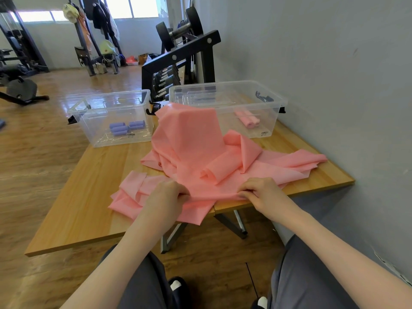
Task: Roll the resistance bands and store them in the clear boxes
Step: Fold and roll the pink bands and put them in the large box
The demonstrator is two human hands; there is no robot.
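A heap of loose pink resistance bands [191, 148] lies across the wooden table [84, 210], partly draped over the front wall of the right clear box [263, 101]. My left hand [167, 195] and my right hand [260, 190] each pinch the near edge of one pink band at the table's front edge. The right clear box holds rolled pink bands [248, 120]. The left clear box [89, 112] holds three rolled purple bands [124, 128].
A grey wall runs close along the table's right side. Behind the boxes stands a black dumbbell rack [178, 63]. Gym machines and a coat stand are at the far left on the wooden floor. My knees sit under the table's front edge.
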